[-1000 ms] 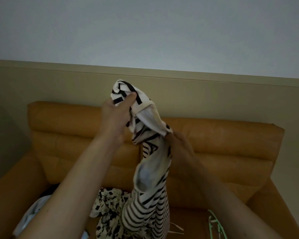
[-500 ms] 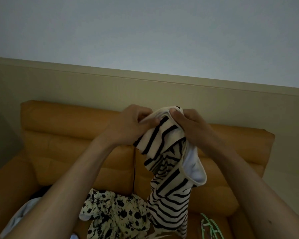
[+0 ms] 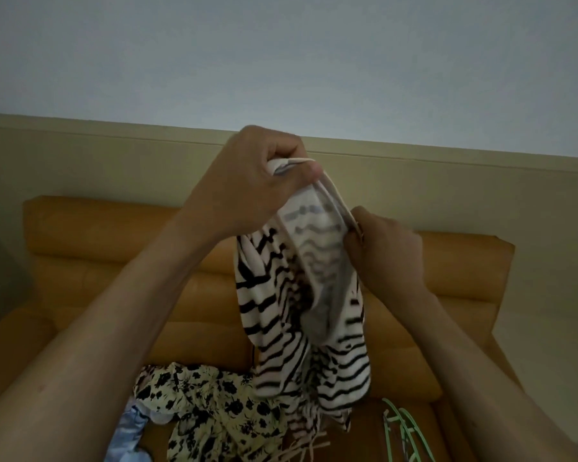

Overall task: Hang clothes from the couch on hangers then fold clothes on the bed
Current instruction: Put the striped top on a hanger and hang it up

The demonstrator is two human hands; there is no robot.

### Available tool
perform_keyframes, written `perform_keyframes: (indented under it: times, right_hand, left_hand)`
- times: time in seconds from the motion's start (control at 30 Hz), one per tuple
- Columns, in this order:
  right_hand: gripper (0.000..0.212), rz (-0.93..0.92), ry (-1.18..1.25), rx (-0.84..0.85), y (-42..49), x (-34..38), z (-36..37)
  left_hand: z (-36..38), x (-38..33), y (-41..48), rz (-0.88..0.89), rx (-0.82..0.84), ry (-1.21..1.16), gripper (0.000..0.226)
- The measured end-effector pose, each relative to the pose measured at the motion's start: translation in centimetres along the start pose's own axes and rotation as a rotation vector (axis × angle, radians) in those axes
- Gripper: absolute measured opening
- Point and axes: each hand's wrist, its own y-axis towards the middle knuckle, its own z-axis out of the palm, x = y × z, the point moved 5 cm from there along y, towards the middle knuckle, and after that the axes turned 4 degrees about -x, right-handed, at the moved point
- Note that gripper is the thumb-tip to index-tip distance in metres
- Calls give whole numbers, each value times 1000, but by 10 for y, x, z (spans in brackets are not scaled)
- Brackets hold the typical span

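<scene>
Fabric looks soft, light and limp: the top (image 3: 274,315) hangs over the couch (image 3: 114,248), left hand (image 3: 264,188) clamped on its edge band, right hand (image 3: 389,253) pinching that band just right, likely a sound hold.

Left hand (image 3: 247,188): bare, as I see it.
Right hand (image 3: 387,255): bare.
Left arm (image 3: 121,321): bare, one small spot near.
Right arm (image 3: 464,345): bare.

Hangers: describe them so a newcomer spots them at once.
Find the orange couch. On its seat, lower right of the held-up striped top, lie the hangers. They are thin mint-green frames, unlike the soft floral garment to the left.
</scene>
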Motion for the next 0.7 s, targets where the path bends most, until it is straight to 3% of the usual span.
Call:
perform_keyframes:
  times: [0.17,0.37,0.47,0.57,0.7]
  right_hand:
    - [7,127,109,27,-3,-51,8]
    - [22,247,240,28,11,-103,-7]
    - [26,264,318,64,15,-110,-8]
    - [26,292,380,149,11,-113,1]
    - [20,393,467,306,-11,-115,41]
  left_hand:
    - [-28,21,-3,-65,-15,136,23]
    - [-56,68,-15,-148,115,409,5]
    - [-63,105,-26,-244,198,540,19]
    - [-59,132,-42,-398,294,537,23]
    - [-25,153,-73,-674,349,344,19]
